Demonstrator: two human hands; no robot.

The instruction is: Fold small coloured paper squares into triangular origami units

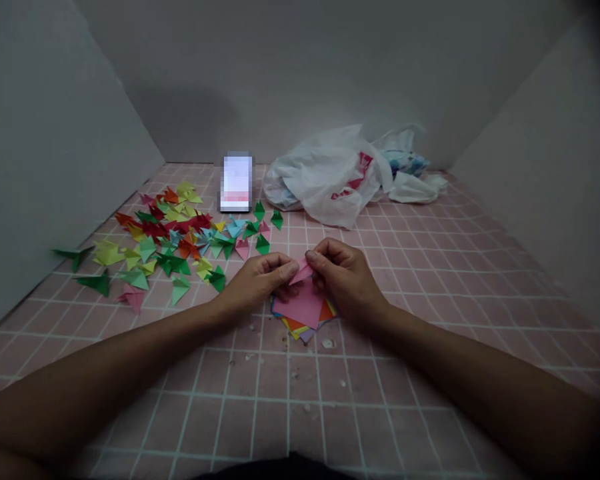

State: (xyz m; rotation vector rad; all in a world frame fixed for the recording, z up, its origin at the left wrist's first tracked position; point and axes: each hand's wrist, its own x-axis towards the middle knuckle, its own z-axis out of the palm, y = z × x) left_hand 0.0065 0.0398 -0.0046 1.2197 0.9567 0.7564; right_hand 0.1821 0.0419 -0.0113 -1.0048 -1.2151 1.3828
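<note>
1. Enclosing the scene on three sides, plain grey walls (300, 80); their tops are cut off, and the upper right corner is lost in darkness.
2. Surface (480, 280): pink with a pale grid; dim light blurs its right side, and whether it is tile or a printed sheet cannot be told.
3. Forearms (130, 363): both cropped by the frame.
4. Folded papers (173, 230): a many-coloured spread at left, overlapping, so several shapes are partly hidden.
5. Bag (325, 175): white, crumpled against the back wall; red print broken by creases, contents indistinct. A blue-patterned pack (405, 162) is partly covered behind a white tissue (415, 189).
6. Right hand (350, 280): thumb and forefinger pinching the slip; other fingers curled. Left hand (260, 277): likewise pinching the slip's opposite end.
7. Phone (237, 181): near the back wall, screen pixelated.
8. Stack (300, 308): below the hands; a pink sheet conceals all but the lower sheets' edges.
9. Slip (303, 270): pink paper, just above the stack, ends covered by fingertips.
</note>
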